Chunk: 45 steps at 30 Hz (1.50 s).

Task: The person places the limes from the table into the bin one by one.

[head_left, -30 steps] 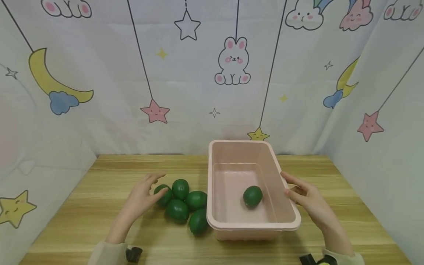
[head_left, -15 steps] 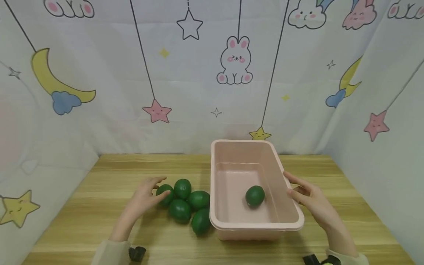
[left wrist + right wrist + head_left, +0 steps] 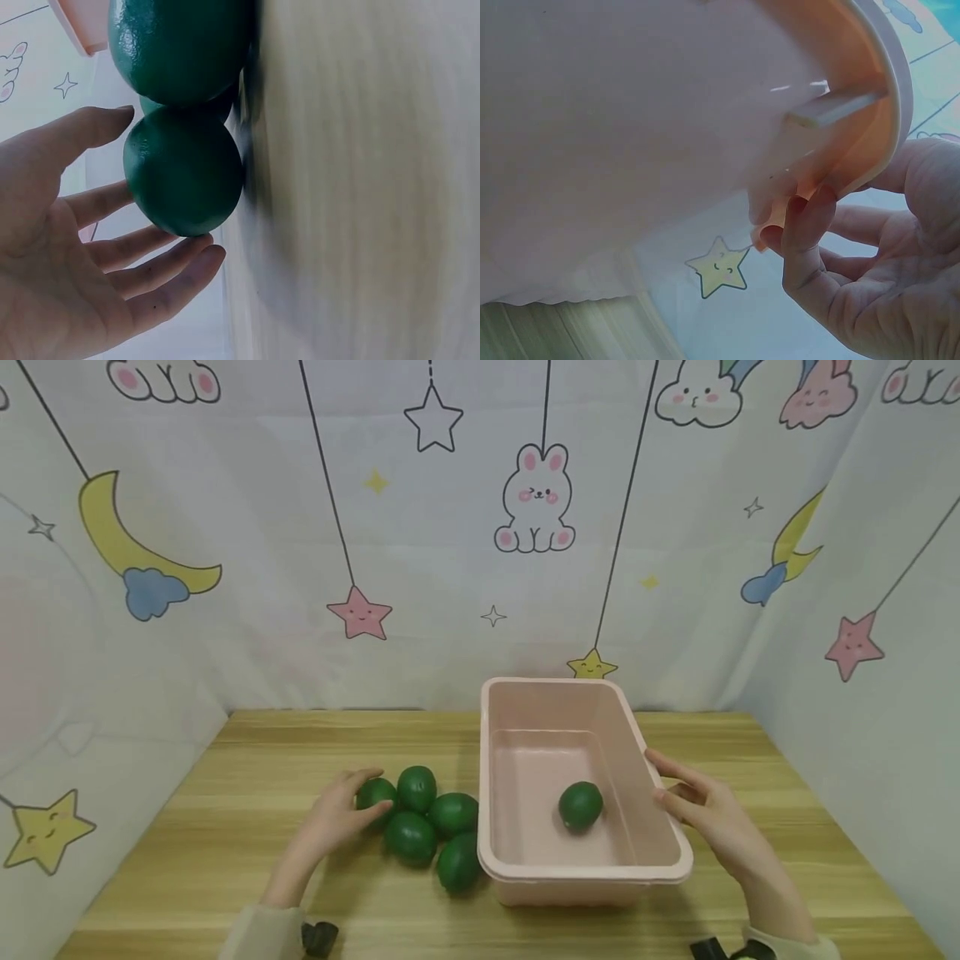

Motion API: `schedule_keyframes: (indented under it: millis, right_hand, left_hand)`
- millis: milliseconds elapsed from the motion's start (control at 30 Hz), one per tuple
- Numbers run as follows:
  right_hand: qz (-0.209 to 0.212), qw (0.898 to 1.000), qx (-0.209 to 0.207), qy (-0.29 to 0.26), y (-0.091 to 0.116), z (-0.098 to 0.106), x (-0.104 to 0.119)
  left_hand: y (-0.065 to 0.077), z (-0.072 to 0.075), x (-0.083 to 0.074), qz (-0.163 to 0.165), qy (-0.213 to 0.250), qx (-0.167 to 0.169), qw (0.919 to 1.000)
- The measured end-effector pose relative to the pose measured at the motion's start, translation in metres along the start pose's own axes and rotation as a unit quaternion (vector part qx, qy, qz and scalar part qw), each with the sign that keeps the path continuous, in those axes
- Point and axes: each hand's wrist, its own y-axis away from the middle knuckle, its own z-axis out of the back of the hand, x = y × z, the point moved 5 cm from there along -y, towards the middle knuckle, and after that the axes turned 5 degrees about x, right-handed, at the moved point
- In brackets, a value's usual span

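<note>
My left hand [image 3: 337, 814] reaches round the leftmost green fruit [image 3: 184, 172], smooth, glossy and rounded like a lime or avocado. Its thumb and index finger stand on either side of that fruit, and in the left wrist view the spread fingers extend behind and below it, fairly straight. Several more such fruits, among them a front one [image 3: 410, 839], lie bunched against it on the table. With my right hand [image 3: 716, 814] I hold the right rim of a pale pink plastic bin [image 3: 585, 871], fingers curled under the rim in the right wrist view. One green fruit [image 3: 581, 806] lies inside.
The wood-grain table [image 3: 225, 827] runs back to a white cloth backdrop [image 3: 435, 543] printed with stars, moons and a rabbit. The bin's left side stands right beside the bunched fruits.
My left hand has closed in slightly on the leftmost fruit, its thumb and index finger now nearer it. The right hand stays on the bin rim; the whole head view has shifted a little.
</note>
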Motion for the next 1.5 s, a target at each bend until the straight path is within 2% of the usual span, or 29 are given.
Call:
schedule_keyframes:
  millis: [533,1500]
  right_hand:
    - [0.007,1.000,-0.003,0.001,-0.0013,-0.0014,-0.0017]
    - [0.008,1.000,-0.004,0.011,-0.0005,-0.0005,-0.0034]
  left_hand:
    - [0.0000,-0.0012,0.0050,0.021,0.020,0.020,0.9994]
    - [0.0005,-0.0015,0.0075,0.024,0.020,0.000,0.9995]
